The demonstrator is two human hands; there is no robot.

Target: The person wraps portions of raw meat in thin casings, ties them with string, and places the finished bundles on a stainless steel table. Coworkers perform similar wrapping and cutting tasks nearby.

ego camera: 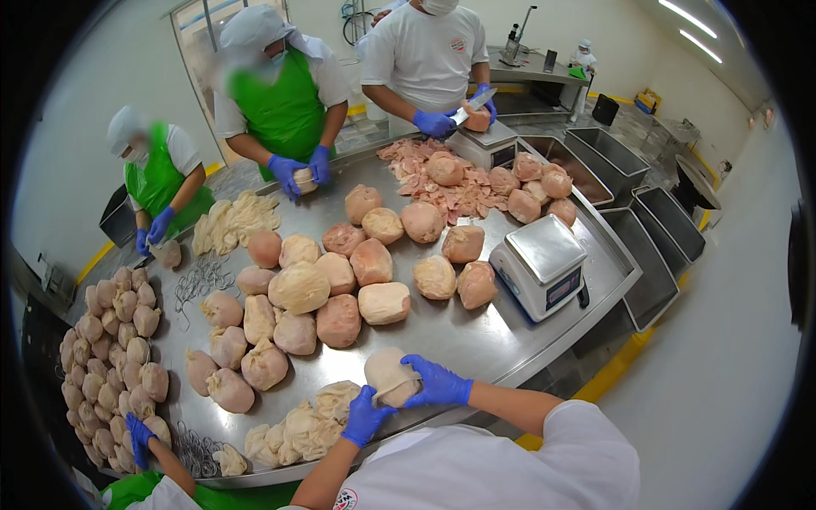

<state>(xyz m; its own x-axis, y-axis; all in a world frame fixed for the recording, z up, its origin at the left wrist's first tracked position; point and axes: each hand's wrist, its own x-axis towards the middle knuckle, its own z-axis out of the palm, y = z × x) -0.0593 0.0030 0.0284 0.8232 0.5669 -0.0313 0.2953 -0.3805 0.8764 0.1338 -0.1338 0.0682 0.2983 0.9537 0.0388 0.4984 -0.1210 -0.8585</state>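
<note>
Both my hands wear blue gloves and hold one round piece of meat (387, 371) in a pale stockinette casing, near the close edge of the steel table (459, 357). My left hand (368, 413) grips the casing at its lower left. Against the right side of the piece lies my right hand (437, 381), fingers over its top. A pile of pale, crumpled casings (303, 433) lies just left of my left hand. Beyond my hands, many rounded pieces of meat (338, 320) stand on the table, some bare and some wrapped.
Co-workers stand across the table; one holds a knife (475, 107) over meat. Another's gloved hand (139, 438) touches wrapped pieces (124, 357) at left. Wire loops (197, 449) lie at the near edge. Scales (542, 264), meat trimmings (446, 185) and steel bins (641, 264) are at right.
</note>
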